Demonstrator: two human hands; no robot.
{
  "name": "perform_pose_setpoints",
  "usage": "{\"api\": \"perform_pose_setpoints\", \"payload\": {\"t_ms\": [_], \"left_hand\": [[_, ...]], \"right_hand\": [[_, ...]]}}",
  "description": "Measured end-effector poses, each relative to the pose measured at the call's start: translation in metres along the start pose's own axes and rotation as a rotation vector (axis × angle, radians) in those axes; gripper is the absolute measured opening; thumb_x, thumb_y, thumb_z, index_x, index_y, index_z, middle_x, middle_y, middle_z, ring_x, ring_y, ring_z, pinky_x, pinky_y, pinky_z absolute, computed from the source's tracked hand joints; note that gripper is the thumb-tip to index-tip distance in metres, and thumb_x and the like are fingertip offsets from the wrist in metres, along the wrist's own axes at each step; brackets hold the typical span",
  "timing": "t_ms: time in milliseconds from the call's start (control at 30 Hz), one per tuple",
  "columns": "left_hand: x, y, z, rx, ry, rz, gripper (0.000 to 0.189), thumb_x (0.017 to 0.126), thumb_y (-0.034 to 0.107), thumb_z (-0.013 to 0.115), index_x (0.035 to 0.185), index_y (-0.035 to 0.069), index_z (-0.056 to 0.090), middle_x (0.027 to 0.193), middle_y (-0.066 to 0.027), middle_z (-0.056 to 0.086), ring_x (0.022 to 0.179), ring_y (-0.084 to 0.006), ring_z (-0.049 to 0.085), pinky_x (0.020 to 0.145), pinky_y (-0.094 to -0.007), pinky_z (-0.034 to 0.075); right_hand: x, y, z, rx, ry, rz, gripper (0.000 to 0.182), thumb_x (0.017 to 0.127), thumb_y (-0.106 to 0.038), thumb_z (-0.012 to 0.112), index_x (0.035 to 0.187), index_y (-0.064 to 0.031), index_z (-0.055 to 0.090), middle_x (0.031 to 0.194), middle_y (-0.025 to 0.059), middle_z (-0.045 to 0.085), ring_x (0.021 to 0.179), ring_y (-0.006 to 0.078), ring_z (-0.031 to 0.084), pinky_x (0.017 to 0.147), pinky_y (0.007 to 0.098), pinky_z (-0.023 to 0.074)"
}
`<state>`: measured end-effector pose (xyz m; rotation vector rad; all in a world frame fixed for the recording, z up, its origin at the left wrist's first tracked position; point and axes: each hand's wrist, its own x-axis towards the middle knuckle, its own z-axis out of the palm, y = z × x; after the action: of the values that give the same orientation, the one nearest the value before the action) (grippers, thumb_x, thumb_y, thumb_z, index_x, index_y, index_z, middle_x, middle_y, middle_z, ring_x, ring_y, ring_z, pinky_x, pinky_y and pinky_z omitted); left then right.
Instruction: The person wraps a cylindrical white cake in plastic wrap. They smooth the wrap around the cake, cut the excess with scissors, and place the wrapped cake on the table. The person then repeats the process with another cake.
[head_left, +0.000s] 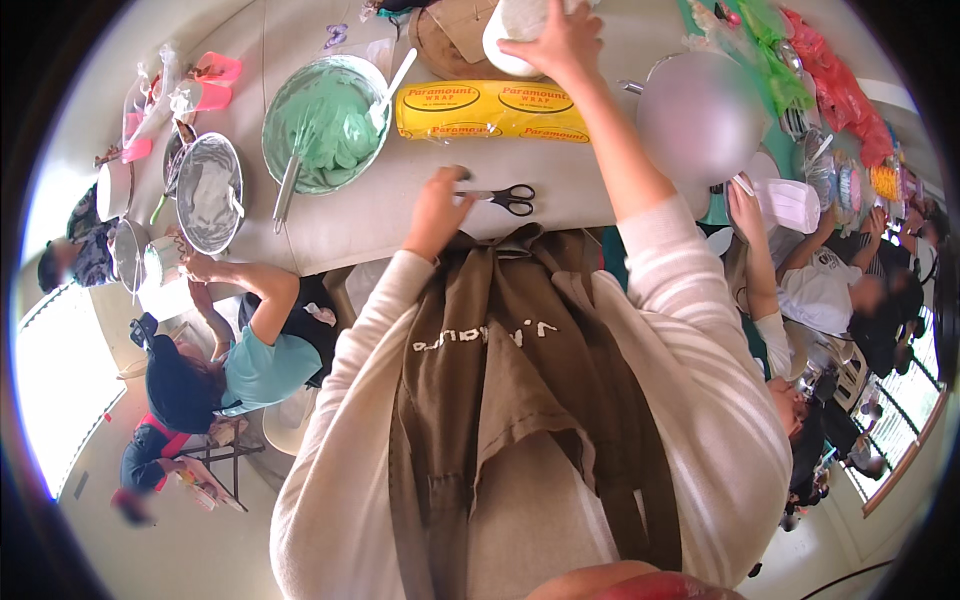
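Observation:
My right hand (562, 41) reaches to the far side of the table and grips a white cylindrical thing (501, 41), cut off by the top rim. A round brown board (429, 54) lies beside it. Closer in, a yellow roll of Paramount Wrap (487, 112) in clear film lies crosswise. My left hand (436, 216) rests low near the table edge, thumb and fingers apart, beside the blades of black-handled scissors (513, 199). A metal bowl (271, 154) of green frosting (341, 124) stands to the left, holding a wire whisk (286, 195) and a white-handled spatula (401, 71).
Left, a second metal bowl (234, 176) bears white residue, near pink cups (214, 94) and a person in a blue shirt (274, 367). Right, a blurred round pale thing (697, 116), a white container (787, 204), another person's hand (744, 202) and red plastic bags (836, 86).

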<state>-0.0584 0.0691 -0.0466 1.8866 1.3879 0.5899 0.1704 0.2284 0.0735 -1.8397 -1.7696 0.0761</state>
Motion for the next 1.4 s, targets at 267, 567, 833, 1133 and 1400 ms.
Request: {"api": "perform_pose_setpoints", "payload": {"t_ms": [267,567,833,1133,1400], "left_hand": [[-0.024,-0.012,0.067,0.394,-0.214,0.352,0.043,0.080,0.022,0.065,0.121,0.019,0.054,0.138,-0.0105,0.040,0.133,-0.0304,0.032,0.110,-0.0521,0.022],[-0.082,-0.120,-0.025,0.560,0.020,-0.037,0.036,0.084,0.012,0.057,0.119,0.013,0.052,0.148,-0.0108,0.030,0.137,-0.0325,0.026,0.109,-0.0558,0.020],[-0.077,-0.104,-0.043,0.480,0.200,-0.055,0.027,0.087,0.014,0.055,0.113,0.008,0.055,0.137,-0.0142,0.042,0.126,-0.0354,0.039,0.103,-0.0489,0.032],[-0.041,0.048,-0.032,-0.919,-0.202,-0.666,0.067,0.096,0.053,0.036,0.146,0.013,0.017,0.144,-0.0117,0.033,0.129,-0.0281,0.038,0.098,-0.0434,0.039],[0.012,0.072,-0.039,-0.754,-0.006,-0.286,0.045,0.099,0.032,0.045,0.131,0.001,0.042,0.114,-0.0094,0.055,0.103,-0.0150,0.052,0.086,-0.0285,0.043]], "right_hand": [[-0.133,-0.001,-0.065,1.019,-0.047,0.211,0.100,0.070,-0.034,0.072,0.145,-0.0039,0.013,0.138,0.0155,0.031,0.125,0.0281,0.037,0.102,0.0406,0.0344],[-0.277,0.075,0.021,1.256,-0.403,0.636,0.088,0.080,-0.036,0.062,0.145,0.0005,0.014,0.139,0.0193,0.033,0.128,0.0262,0.034,0.106,0.0344,0.0278],[-0.257,0.041,0.050,1.378,-0.533,0.620,0.081,0.085,-0.036,0.059,0.143,0.0019,0.017,0.137,0.0164,0.035,0.126,0.0233,0.036,0.105,0.0332,0.0289],[-0.231,0.016,0.010,1.219,-0.482,0.645,0.079,0.083,-0.032,0.064,0.143,-0.0031,0.020,0.136,0.0172,0.036,0.126,0.0239,0.036,0.104,0.0352,0.0315],[-0.039,0.023,-0.033,0.154,-0.075,0.037,0.103,0.062,-0.044,0.080,0.141,-0.0085,0.024,0.134,0.0215,0.034,0.125,0.0378,0.034,0.102,0.0466,0.0322]]}}
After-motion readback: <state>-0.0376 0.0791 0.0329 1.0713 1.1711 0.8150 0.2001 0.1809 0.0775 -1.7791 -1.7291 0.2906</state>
